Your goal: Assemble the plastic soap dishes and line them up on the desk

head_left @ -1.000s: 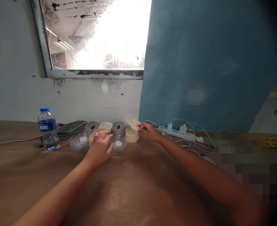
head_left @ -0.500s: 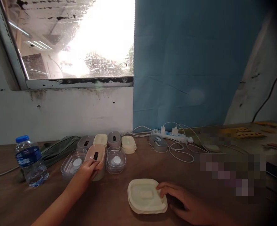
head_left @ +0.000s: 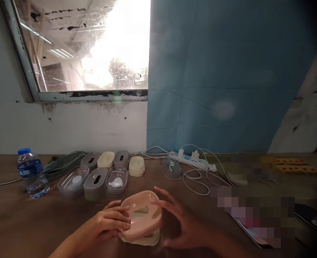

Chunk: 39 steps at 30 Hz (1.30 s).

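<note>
My left hand grips the left edge of a pink oval lid with a slot in its middle. The lid is tilted above a cream lid, which it mostly covers. On the other side, my right hand has its fingers spread around the lid's right edge. A fingertip seems to touch the pink rim, while the thumb stays apart from it. Farther back stands a stack of grey slotted lids, between clear containers and more clear containers.
Behind these are grey lids, cream lids and a cream stack. A water bottle stands at left by a dark green cloth. A grey-lidded container, white cables and a power strip lie back right.
My left hand has brought the pink lid from the back stack to above the cream lid, exposing a grey lid. My right hand has moved from the cream lid to the pink lid's edge.
</note>
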Each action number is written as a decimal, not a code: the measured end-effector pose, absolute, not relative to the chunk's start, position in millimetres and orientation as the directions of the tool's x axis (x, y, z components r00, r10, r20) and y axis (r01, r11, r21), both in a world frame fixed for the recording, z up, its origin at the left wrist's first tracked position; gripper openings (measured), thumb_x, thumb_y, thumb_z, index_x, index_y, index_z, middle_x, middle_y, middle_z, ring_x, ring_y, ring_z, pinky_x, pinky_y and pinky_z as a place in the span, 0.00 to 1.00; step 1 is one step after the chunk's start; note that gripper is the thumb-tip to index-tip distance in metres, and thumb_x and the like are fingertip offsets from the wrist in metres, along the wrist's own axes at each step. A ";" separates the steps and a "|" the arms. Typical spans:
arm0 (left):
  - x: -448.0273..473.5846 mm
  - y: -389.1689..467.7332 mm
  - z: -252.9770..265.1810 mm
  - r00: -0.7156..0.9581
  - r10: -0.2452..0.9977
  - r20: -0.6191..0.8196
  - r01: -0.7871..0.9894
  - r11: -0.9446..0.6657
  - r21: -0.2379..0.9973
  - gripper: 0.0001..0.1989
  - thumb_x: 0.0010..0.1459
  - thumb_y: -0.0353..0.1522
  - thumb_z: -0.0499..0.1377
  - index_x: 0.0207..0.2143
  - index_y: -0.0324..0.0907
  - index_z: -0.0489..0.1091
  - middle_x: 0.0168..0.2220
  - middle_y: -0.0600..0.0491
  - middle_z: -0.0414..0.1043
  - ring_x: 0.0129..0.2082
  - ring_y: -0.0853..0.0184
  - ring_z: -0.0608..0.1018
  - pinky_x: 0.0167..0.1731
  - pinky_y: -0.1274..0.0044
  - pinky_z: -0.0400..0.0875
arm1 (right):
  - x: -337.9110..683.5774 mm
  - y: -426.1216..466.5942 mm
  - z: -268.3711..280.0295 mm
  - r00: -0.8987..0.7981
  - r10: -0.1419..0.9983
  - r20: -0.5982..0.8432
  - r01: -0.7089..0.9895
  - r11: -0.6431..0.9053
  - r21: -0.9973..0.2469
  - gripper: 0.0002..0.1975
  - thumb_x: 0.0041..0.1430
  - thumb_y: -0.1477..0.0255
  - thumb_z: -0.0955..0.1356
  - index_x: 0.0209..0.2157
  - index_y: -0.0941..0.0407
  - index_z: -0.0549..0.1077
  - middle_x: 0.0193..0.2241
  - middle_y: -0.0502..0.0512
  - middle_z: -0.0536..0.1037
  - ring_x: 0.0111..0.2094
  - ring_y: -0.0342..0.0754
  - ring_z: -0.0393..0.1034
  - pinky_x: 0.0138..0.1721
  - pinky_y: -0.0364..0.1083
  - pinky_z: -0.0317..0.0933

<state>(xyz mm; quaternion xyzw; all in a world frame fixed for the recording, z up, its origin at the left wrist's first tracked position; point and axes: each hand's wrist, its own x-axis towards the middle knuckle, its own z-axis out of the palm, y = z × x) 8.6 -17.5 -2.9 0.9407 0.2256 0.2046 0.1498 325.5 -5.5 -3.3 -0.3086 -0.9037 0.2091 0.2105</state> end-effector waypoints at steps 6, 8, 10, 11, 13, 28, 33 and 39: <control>5.2 -10.5 -6.3 0.811 0.514 0.279 0.274 -0.756 0.595 0.14 0.56 0.24 0.55 0.44 0.44 0.70 0.43 0.50 0.74 0.47 0.66 0.73 0.58 0.68 0.54 | 287.5 -11.4 -30.4 -0.732 0.674 0.093 0.494 0.620 -0.609 0.34 0.52 0.56 0.66 0.58 0.51 0.57 0.62 0.60 0.45 0.62 0.59 0.42 0.58 0.54 0.44; 3.1 -7.7 -5.9 0.807 0.500 0.315 0.237 -0.762 0.603 0.15 0.52 0.22 0.56 0.42 0.42 0.69 0.43 0.49 0.74 0.47 0.65 0.73 0.58 0.68 0.54 | 281.8 -15.0 -31.5 -0.721 0.682 0.123 0.491 0.628 -0.604 0.32 0.53 0.57 0.65 0.59 0.52 0.57 0.60 0.61 0.49 0.61 0.58 0.45 0.58 0.53 0.45; 3.3 -2.8 -6.4 0.827 0.465 0.317 0.211 -0.778 0.591 0.18 0.47 0.20 0.56 0.41 0.42 0.69 0.42 0.49 0.73 0.47 0.64 0.72 0.57 0.68 0.55 | 278.2 -16.7 -32.2 -0.699 0.704 0.122 0.514 0.614 -0.599 0.35 0.52 0.60 0.67 0.60 0.53 0.55 0.59 0.61 0.52 0.59 0.57 0.47 0.58 0.53 0.46; 4.1 0.1 -7.5 0.835 0.452 0.313 0.207 -0.785 0.584 0.18 0.46 0.20 0.57 0.40 0.42 0.68 0.42 0.49 0.73 0.47 0.64 0.72 0.56 0.69 0.56 | 276.5 -16.8 -33.3 -0.674 0.731 0.104 0.544 0.587 -0.599 0.38 0.50 0.62 0.68 0.61 0.54 0.52 0.59 0.62 0.52 0.59 0.57 0.48 0.58 0.53 0.46; 6.9 5.7 -12.3 0.838 0.457 0.297 0.225 -0.787 0.575 0.16 0.44 0.24 0.60 0.38 0.42 0.69 0.41 0.49 0.72 0.46 0.62 0.72 0.52 0.70 0.61 | 272.2 -15.3 -38.1 -0.594 0.803 0.044 0.628 0.497 -0.599 0.48 0.43 0.64 0.70 0.62 0.58 0.45 0.60 0.64 0.51 0.60 0.58 0.46 0.58 0.53 0.45; -6.0 53.0 4.5 0.471 0.822 0.320 0.658 -0.569 0.493 0.08 0.47 0.24 0.55 0.26 0.40 0.74 0.30 0.46 0.74 0.34 0.57 0.75 0.40 0.67 0.65 | 284.4 -7.1 -43.1 -0.553 0.833 0.000 0.634 0.421 -0.649 0.57 0.33 0.58 0.74 0.62 0.59 0.46 0.60 0.67 0.51 0.60 0.63 0.47 0.58 0.59 0.44; -15.7 61.0 8.7 0.368 0.867 0.335 0.615 -0.497 0.613 0.03 0.43 0.26 0.60 0.20 0.40 0.72 0.22 0.51 0.74 0.26 0.62 0.75 0.30 0.74 0.66 | 296.1 -1.7 -39.3 -0.562 0.806 0.183 0.485 0.501 -0.717 0.46 0.48 0.52 0.67 0.61 0.57 0.45 0.60 0.66 0.52 0.60 0.58 0.48 0.57 0.57 0.46; -9.5 37.0 27.1 0.155 0.900 0.406 0.298 -0.435 0.850 0.12 0.53 0.40 0.58 0.30 0.39 0.67 0.38 0.49 0.74 0.39 0.63 0.76 0.41 0.72 0.69 | 273.3 -0.8 9.0 -0.563 0.678 0.472 0.566 0.733 -0.377 0.36 0.52 0.66 0.66 0.60 0.49 0.48 0.62 0.57 0.47 0.61 0.54 0.43 0.58 0.55 0.46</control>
